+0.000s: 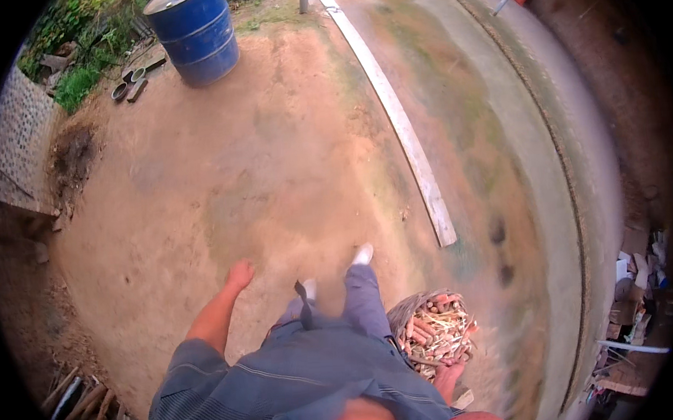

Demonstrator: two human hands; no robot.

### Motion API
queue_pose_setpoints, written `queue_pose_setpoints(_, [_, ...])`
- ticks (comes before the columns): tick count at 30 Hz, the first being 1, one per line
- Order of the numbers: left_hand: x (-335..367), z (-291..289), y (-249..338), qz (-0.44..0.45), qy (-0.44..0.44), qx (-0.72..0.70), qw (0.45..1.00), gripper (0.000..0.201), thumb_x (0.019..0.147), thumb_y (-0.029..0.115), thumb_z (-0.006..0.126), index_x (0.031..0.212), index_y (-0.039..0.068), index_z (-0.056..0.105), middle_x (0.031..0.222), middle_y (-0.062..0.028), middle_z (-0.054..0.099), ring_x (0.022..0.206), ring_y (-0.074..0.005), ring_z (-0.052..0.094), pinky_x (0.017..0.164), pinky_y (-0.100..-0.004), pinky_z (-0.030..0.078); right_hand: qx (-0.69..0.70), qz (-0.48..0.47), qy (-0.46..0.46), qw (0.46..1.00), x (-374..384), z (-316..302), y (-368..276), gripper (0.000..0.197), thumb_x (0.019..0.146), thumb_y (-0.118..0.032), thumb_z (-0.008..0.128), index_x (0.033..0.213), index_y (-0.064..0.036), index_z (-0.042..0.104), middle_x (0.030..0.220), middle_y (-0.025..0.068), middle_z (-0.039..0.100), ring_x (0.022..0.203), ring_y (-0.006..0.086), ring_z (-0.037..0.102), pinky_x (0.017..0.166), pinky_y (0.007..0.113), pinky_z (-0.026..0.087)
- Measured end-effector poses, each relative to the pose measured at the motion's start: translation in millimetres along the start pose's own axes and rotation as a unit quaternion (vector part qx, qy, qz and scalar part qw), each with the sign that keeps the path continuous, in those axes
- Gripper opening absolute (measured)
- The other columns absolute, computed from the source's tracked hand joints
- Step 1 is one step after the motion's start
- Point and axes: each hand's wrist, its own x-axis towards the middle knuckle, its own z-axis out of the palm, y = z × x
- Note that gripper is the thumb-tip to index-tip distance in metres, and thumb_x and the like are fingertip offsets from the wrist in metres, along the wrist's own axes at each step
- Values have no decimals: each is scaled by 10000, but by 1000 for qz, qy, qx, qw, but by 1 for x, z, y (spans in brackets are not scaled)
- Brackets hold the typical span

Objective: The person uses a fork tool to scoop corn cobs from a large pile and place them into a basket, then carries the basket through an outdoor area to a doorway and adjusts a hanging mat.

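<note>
Our wicker basket (404, 313), nearer us than the plank (400, 119), could spill its heaped cob-like pieces (436, 334) if tilted, our right hand (449, 374) seemingly grasping its rim, our left (240, 275), well left of the plank, curled empty.

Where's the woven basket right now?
Head view, lower right of centre: the woven basket is beside the person's right leg, with the right hand at its near rim.
</note>
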Motion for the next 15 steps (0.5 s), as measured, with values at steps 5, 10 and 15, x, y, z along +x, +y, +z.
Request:
queue_pose_setpoints(5, [67,-23,87,32,8,16,999,326,775,240,530,994,36,661,1006,-214,634,972,-369,597,858,-456,470,-59,-22,-28,998,106,59,-17,332,947,-367,372,692,-156,375,499,-46,329,379,94,291,350,242,288])
queue_pose_setpoints(10, [43,-41,119,-59,-91,47,993,354,738,255,561,1007,53,672,1063,-221,617,992,-360,593,880,-438,465,-79,36,-67,994,90,191,-8,328,932,-349,448,675,-161,370,502,-45,331,382,88,289,353,231,286])
queue_pose_setpoints(15, [53,-59,186,-98,-144,45,984,407,729,268,570,1068,59,657,1113,-215,606,1052,-345,578,920,-400,452,-56,20,-23,998,99,274,-35,351,925,-340,491,656,-154,363,509,-35,337,389,83,291,343,215,276])
